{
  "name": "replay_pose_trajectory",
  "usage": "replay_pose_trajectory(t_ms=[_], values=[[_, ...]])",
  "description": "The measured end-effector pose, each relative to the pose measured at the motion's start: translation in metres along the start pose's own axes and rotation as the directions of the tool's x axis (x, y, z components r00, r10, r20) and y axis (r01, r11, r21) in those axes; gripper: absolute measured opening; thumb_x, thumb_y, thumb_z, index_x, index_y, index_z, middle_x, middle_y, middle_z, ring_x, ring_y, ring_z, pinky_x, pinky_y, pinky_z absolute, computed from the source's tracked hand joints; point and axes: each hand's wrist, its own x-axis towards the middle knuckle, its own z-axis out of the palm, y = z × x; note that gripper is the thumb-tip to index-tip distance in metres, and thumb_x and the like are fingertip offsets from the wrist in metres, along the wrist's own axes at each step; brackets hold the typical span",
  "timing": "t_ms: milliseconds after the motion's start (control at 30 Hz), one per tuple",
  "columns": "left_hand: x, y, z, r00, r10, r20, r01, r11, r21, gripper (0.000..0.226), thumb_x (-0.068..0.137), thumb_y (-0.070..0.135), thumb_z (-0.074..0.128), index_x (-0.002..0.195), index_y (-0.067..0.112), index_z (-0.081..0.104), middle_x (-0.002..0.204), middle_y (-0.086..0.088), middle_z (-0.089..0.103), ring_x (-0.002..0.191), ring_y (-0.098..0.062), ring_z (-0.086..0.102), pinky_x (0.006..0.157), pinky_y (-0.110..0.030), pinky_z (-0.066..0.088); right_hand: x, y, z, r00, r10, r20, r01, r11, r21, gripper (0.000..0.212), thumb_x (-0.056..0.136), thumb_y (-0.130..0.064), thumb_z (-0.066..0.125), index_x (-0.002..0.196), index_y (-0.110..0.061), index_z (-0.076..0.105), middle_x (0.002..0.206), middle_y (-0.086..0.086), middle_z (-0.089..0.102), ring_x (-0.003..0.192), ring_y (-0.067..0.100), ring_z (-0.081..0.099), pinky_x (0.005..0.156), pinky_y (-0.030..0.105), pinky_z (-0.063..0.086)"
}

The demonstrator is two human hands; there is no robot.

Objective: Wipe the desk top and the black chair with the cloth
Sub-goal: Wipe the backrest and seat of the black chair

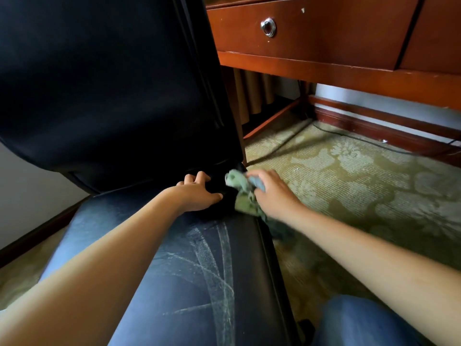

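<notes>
A knee in blue denim (359, 323) is sitting lowest in the view, at the right, just beside the seat edge of the black chair (174, 270). The seat is filling the lower middle, its dark surface showing pale streaks crossing one another. Both bare forearms are reaching forward over it toward the back corner where seat and backrest (107, 83) are meeting.

The left hand (198, 192) is resting on the rear of the seat, fingers curling over into the dark gap below the backrest and thumb lying out to the right; it appears to be gripping the chair there, though the fingertips are lost in shadow. The right hand (270, 193) is holding the cloth (240, 192), a bunched pale green rag, fingers wrapping round it. The cloth is lying against the right rear corner of the seat, just beside the left thumb, with a fold hanging down past the seat's side edge.

Behind, the red-brown wooden desk (324, 66) is standing to the right of the backrest, a drawer with a round metal pull (268, 27) facing the camera; its top is out of view. A patterned green-gold carpet (361, 176) is covering the floor, a dark cable (361, 139) trailing across it along the skirting.
</notes>
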Motion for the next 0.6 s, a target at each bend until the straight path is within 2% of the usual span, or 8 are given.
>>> replay_pose_trajectory(t_ms=[100,200,367,467,533,600], values=[[0.003,-0.001,0.0,1.0,-0.012,-0.01,0.012,1.0,0.0,0.076,0.092,0.065,0.055,0.154,0.033,0.024,0.153,-0.008,0.027,0.139,-0.033,0.032,0.11,-0.041,0.032,0.063,-0.004,0.002,0.996,0.089,-0.002,-0.088,0.99,0.113,0.046,0.098,-0.011,0.043,0.14,-0.029,0.048,0.14,0.004,0.042,0.109,0.025,0.052,0.08,0.033,0.046],[0.005,-0.004,0.005,0.998,-0.036,-0.047,0.035,0.999,-0.006,0.076,0.092,0.066,0.054,0.154,0.034,0.023,0.155,-0.009,0.027,0.141,-0.035,0.032,0.112,-0.042,0.031,0.07,-0.001,0.007,0.996,0.09,0.012,-0.091,0.979,0.185,0.044,0.098,-0.012,0.042,0.138,-0.028,0.05,0.137,0.004,0.047,0.103,0.025,0.056,0.074,0.033,0.047],[0.005,-0.006,0.013,0.996,-0.036,-0.085,0.033,0.999,-0.028,0.078,0.093,0.068,0.05,0.156,0.034,0.02,0.159,-0.01,0.024,0.146,-0.036,0.027,0.115,-0.044,0.028,-0.01,0.015,0.002,0.998,0.02,0.056,-0.03,0.983,0.181,0.04,0.1,-0.018,0.044,0.136,-0.035,0.047,0.135,-0.007,0.042,0.11,0.017,0.054,0.089,0.037,0.05],[0.003,-0.003,0.01,0.997,-0.035,-0.07,0.033,0.999,-0.022,0.077,0.093,0.068,0.051,0.155,0.035,0.021,0.159,-0.009,0.024,0.145,-0.035,0.03,0.115,-0.045,0.031,-0.057,0.022,-0.002,0.994,-0.003,0.108,-0.02,0.978,0.208,0.036,0.102,-0.017,0.046,0.129,-0.041,0.049,0.125,-0.013,0.042,0.106,0.008,0.052,0.083,0.03,0.046],[0.003,-0.003,0.008,0.997,-0.033,-0.072,0.032,0.999,-0.021,0.077,0.092,0.068,0.052,0.155,0.035,0.023,0.158,-0.009,0.025,0.141,-0.035,0.036,0.114,-0.045,0.035,-0.047,0.017,-0.004,0.996,0.004,0.09,-0.025,0.971,0.236,0.037,0.101,-0.015,0.046,0.13,-0.038,0.05,0.126,-0.012,0.042,0.108,0.01,0.052,0.082,0.028,0.045],[0.002,-0.003,0.009,0.995,-0.036,-0.09,0.034,0.999,-0.031,0.076,0.093,0.066,0.053,0.155,0.034,0.024,0.157,-0.009,0.026,0.138,-0.035,0.04,0.114,-0.045,0.036,-0.019,0.012,-0.001,0.999,0.018,0.043,-0.028,0.973,0.227,0.039,0.099,-0.015,0.047,0.133,-0.033,0.05,0.132,-0.006,0.043,0.112,0.018,0.052,0.089,0.035,0.048]])
